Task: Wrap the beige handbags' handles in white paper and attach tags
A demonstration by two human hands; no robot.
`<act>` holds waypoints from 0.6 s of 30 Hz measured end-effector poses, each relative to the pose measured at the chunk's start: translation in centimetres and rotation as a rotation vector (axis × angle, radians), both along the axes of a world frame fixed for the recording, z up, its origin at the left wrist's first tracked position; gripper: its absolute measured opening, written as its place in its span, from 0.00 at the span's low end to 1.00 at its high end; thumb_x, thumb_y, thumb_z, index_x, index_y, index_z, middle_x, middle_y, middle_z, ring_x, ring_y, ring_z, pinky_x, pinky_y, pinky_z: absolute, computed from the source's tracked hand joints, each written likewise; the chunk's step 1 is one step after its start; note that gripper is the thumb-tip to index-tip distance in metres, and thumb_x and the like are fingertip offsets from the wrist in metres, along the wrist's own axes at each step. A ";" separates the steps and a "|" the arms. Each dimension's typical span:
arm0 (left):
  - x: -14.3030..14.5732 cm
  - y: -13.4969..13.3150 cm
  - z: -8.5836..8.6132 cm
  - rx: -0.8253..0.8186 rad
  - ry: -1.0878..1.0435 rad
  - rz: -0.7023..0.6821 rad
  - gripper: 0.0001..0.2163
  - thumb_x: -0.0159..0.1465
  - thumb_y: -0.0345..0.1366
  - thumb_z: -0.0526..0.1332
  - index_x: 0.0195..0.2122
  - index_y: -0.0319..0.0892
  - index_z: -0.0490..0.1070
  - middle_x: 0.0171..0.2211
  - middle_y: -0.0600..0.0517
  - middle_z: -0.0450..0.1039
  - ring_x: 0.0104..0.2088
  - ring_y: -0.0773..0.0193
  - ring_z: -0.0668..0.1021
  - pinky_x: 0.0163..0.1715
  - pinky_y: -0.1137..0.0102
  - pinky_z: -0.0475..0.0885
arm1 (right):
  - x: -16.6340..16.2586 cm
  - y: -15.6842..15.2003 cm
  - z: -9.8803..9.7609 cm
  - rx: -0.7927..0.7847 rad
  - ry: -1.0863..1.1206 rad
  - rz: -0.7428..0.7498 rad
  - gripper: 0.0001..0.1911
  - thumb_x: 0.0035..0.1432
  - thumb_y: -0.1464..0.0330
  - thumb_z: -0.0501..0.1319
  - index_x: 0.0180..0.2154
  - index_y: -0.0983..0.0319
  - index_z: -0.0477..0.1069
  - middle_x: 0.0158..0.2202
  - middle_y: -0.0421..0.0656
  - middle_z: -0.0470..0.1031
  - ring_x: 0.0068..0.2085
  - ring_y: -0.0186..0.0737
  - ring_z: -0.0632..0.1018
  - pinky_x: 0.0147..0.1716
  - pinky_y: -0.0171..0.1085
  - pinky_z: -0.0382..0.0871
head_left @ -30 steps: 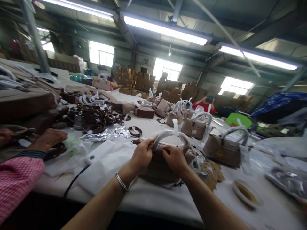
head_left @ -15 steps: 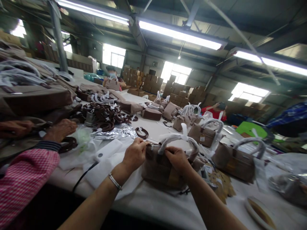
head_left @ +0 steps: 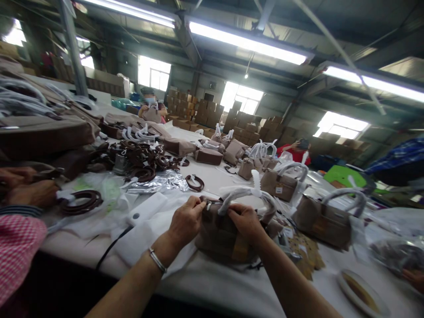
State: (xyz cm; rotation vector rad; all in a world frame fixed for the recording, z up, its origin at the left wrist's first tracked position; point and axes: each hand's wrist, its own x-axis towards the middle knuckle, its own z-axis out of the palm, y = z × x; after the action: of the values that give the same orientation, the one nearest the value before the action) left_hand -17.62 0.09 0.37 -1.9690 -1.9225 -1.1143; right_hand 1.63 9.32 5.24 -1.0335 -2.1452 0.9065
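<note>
A taupe handbag (head_left: pixel 215 247) stands upright on the table in front of me, its handles (head_left: pixel 236 193) wrapped in white padding. At its left top corner my left hand (head_left: pixel 187 221) is closed, thumb and fingers pinching the edge beside a small metal zipper pull (head_left: pixel 209 205). My right hand (head_left: pixel 245 221) is closed on the bag's top edge, just under the near handle. Fingertips partly hide the zipper's line. Left of the bag, a white cloth pouch (head_left: pixel 150 212) lies on white wrapping sheets.
A co-worker's hand (head_left: pixel 35 192) works at the left, near a coiled brown strap (head_left: pixel 82 203). Beyond lies a pile of brown straps (head_left: pixel 139 161). More handbags (head_left: pixel 323 221) stand at the right, near a tape roll (head_left: pixel 361 291). Another hand (head_left: pixel 414 277) shows at the right edge.
My hands hold nearly the same place on the handbag. The co-worker's hands at the left have drawn further left, uncovering the coiled strap. Another person's hand has appeared at the right edge.
</note>
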 end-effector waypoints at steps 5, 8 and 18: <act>0.1 0.2 2.3 0.020 -0.067 0.005 0.12 0.66 0.31 0.53 0.45 0.43 0.74 0.40 0.47 0.70 0.40 0.60 0.76 0.41 0.67 0.73 | -0.1 0.0 0.3 -0.031 0.011 -0.010 0.15 0.55 0.65 0.58 0.37 0.59 0.82 0.33 0.40 0.82 0.38 0.44 0.79 0.41 0.39 0.69; 0.6 0.9 4.2 0.066 -0.159 -0.141 0.12 0.66 0.30 0.53 0.44 0.43 0.75 0.39 0.47 0.72 0.41 0.61 0.76 0.44 0.67 0.73 | -0.2 0.0 0.8 -0.037 0.033 0.011 0.14 0.54 0.66 0.57 0.36 0.59 0.82 0.30 0.39 0.80 0.37 0.43 0.78 0.39 0.38 0.68; 2.3 2.4 5.6 -0.112 -0.210 -0.496 0.14 0.61 0.24 0.54 0.40 0.42 0.77 0.37 0.46 0.76 0.38 0.59 0.77 0.41 0.66 0.73 | 0.1 -1.0 0.7 -0.510 0.268 0.102 0.13 0.48 0.65 0.59 0.34 0.63 0.78 0.15 0.32 0.58 0.15 0.27 0.55 0.15 0.29 0.45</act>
State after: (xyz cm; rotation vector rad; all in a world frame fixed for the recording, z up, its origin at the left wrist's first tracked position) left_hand -15.35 2.54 5.96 -2.5736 -1.6560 -1.4017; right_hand 1.69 8.29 5.98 -0.9683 -1.7938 1.5991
